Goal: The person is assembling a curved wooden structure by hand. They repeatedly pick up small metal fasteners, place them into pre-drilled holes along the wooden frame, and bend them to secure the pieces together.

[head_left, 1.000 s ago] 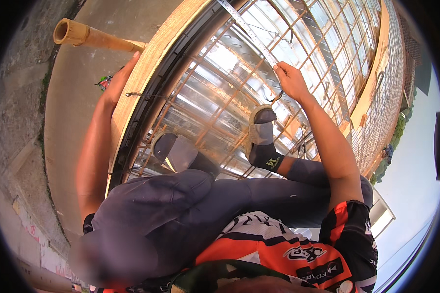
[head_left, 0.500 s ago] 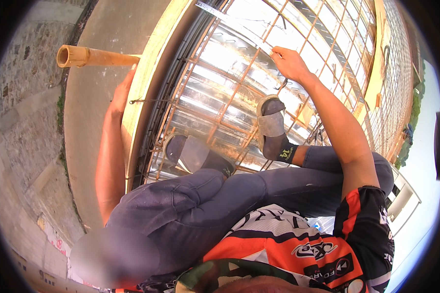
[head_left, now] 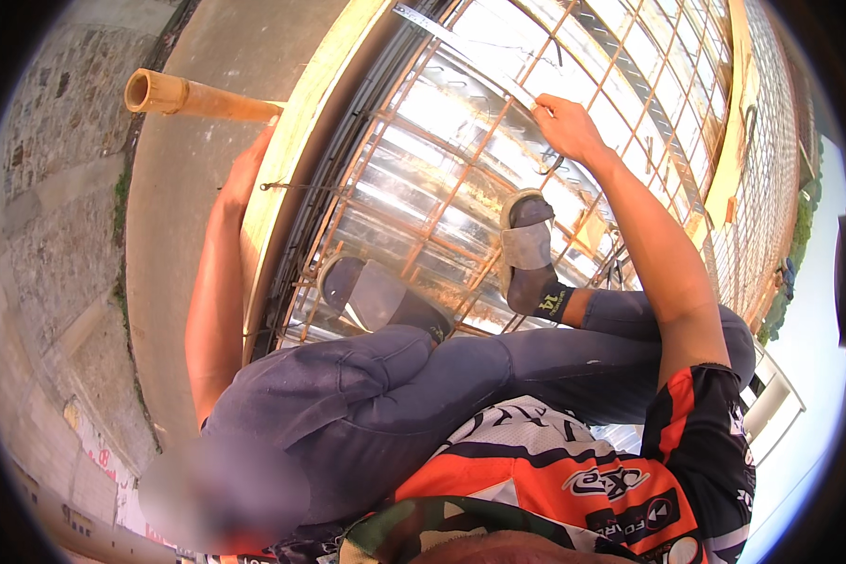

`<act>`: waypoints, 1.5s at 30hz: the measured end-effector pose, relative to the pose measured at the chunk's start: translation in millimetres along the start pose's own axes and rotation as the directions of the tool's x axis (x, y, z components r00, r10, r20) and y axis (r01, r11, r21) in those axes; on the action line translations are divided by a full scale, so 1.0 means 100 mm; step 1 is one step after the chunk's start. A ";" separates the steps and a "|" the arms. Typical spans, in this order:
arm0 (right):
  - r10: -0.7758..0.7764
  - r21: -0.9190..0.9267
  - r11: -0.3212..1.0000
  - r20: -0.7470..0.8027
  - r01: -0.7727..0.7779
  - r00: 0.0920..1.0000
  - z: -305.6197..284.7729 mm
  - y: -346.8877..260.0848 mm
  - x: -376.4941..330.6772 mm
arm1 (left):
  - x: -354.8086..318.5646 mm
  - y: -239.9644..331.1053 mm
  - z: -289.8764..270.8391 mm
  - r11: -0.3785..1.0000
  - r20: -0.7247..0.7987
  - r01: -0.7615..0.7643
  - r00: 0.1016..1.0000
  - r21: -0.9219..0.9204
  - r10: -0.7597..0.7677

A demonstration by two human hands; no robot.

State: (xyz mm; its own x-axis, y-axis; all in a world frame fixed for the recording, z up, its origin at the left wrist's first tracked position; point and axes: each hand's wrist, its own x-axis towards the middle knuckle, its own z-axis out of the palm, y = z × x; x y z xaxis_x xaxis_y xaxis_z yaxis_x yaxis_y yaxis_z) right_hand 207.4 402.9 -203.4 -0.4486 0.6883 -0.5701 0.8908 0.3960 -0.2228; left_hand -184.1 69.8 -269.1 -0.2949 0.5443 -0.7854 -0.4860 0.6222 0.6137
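My right hand [head_left: 566, 129] is out over a grid of rusty reinforcing bars [head_left: 462, 179], its thumb and fingers pinched on the near end of a thin pale strip with markings that looks like a measuring tape [head_left: 425, 23]. From there the strip runs across the bars toward the wooden board [head_left: 303, 117] at the far left. My left hand [head_left: 242, 174] lies along the board's outer side with its fingers stretched out, the tips beside a bamboo pole [head_left: 211, 100] that sticks out from the board. Part of that hand is turned away.
My shoes [head_left: 528, 230] stand on the bars, over shiny corrugated metal sheeting [head_left: 399, 155]. A twisted wire [head_left: 271, 186] crosses the board's top. Beyond the board, a concrete strip [head_left: 174, 226] borders a stone wall [head_left: 56, 113]. Wire mesh [head_left: 771, 141] and another timber [head_left: 738, 113] are on the right.
The view has shifted slightly, so the board, pole and bars appear a little farther right and lower. Both hands keep their places and the right hand's pinch stays the same.
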 end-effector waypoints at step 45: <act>-0.064 0.009 0.998 0.096 0.063 0.993 -0.09 0.16 -0.01 | 0.23 -0.16 -0.08 0.924 -0.014 -0.367 0.930 -0.105 0.367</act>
State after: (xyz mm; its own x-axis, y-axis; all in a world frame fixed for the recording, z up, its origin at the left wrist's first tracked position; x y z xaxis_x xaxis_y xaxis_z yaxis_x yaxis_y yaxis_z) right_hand 221.2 414.1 -199.0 -0.4957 0.6002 -0.6277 0.8611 0.4336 -0.2654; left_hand -189.6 68.2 -297.8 -0.4640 0.7270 -0.5061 -0.4276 0.3165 0.8467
